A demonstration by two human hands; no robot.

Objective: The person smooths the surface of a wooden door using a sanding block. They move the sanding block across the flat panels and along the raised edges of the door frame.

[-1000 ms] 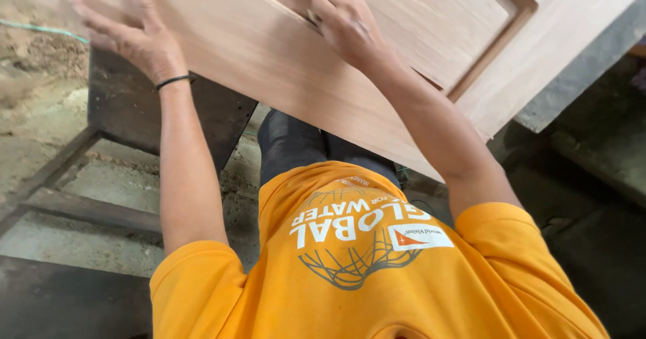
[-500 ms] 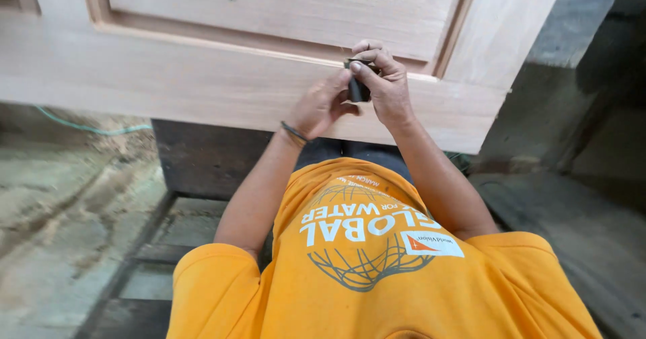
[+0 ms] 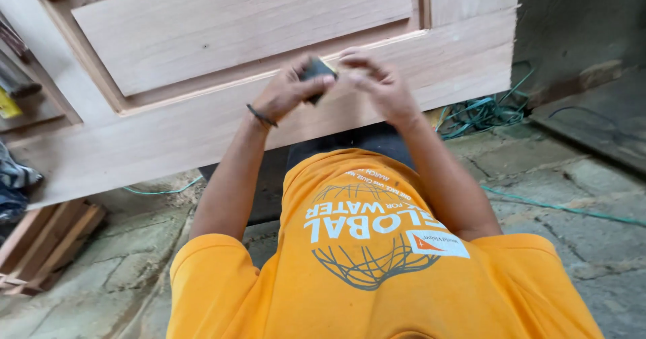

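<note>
Both hands moved together since a second earlier; left hand [image 3: 286, 93] and right hand [image 3: 377, 83] pinched small dark folded sanding pad [image 3: 316, 70] between them, just above pale panelled wooden door [image 3: 202, 130]. Door bare, sanding seemingly unfinished.

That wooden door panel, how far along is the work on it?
The door is assembled, with its recessed panel framed in, but the wood is bare, with no finish on it. Both hands, left and right, meet around a small dark block in front of the lower rail. It looks like an abrasive, but blur hides which. How much surface is smoothed cannot be told.
</note>
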